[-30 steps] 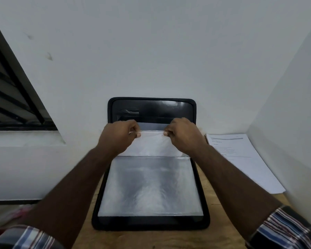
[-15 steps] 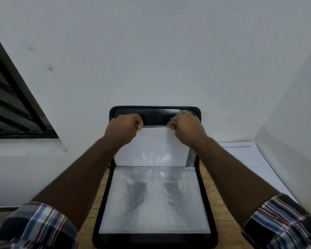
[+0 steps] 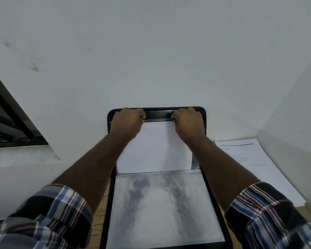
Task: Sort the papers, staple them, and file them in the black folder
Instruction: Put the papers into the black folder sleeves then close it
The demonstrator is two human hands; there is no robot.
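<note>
The black folder (image 3: pixel 203 115) lies open on the wooden table, its back cover propped upright against the wall. A clear plastic sleeve with white paper (image 3: pixel 155 150) inside stands raised against that cover. My left hand (image 3: pixel 127 124) pinches the sleeve's top edge at the left. At the right of the same edge my right hand (image 3: pixel 188 124) pinches it too. More clear sleeves (image 3: pixel 162 209) lie flat in the folder's near half, reflecting my arms.
A stack of printed papers (image 3: pixel 248 164) lies on the table right of the folder, against the right wall. A dark barred window (image 3: pixel 5 123) sits at the left. White walls close the space behind and to the right.
Both hands have lifted the sleeve with the paper from low over the folder up to the top of the upright cover. The view has tilted closer.
</note>
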